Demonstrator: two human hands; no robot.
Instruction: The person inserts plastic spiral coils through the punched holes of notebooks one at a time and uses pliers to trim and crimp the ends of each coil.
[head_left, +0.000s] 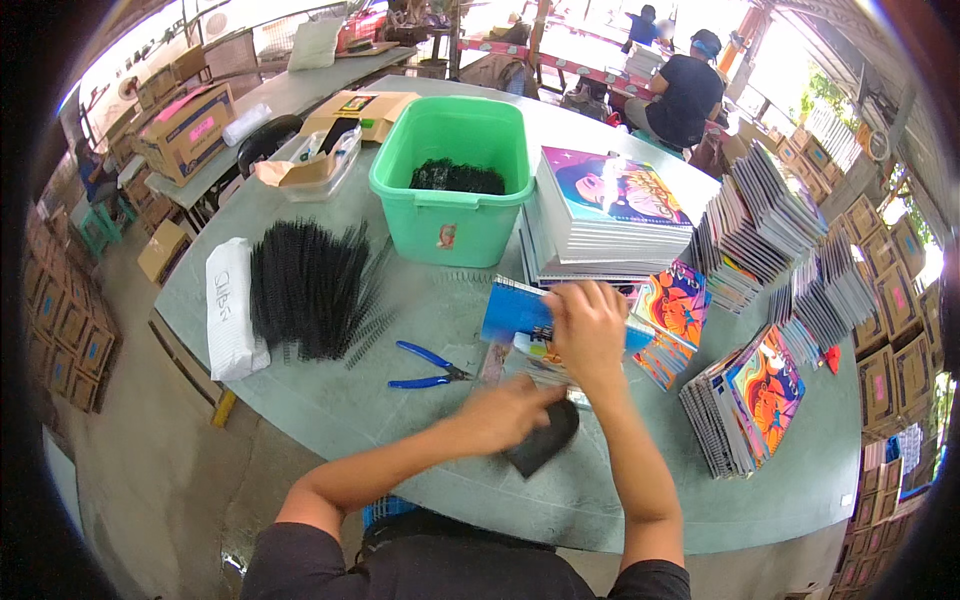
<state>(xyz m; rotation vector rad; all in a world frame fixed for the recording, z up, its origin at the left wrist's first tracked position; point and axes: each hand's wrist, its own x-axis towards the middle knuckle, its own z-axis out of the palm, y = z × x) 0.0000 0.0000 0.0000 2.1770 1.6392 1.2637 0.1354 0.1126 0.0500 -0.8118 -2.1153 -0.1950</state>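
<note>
Far out to the left of the left hand (505, 412) stands a white packet (235, 310), and beside it lies a loose heap of black spiral coils (310, 290). The coils lie crossed over one another, so pulling at one could drag out its neighbours or bend them. Nearer, just beyond that hand, blue-handled cutters (422, 382) lie spread on the table (330, 400), tips toward the working spot; a careless sweep of the wrist could catch them. Ahead is a green tub (445, 230) with dark stuff inside.

The left hand is a blur with bent fingers, and I can't tell whether it pinches anything. It passes over a dark flat piece (548, 442), which could slide if the heel of the hand snags it. In front, the blue notebook (512, 318) is tilted up under the right hand (590, 325), whose fingers curl over its edge; a loose hold there would let it slip or fan its pages.

Right behind that hand rises a tall stack of books (610, 230), close enough for a knuckle to bump askew. Further right, the orange-covered pile (762, 395) leans, and a knocking elbow could spill it.
</note>
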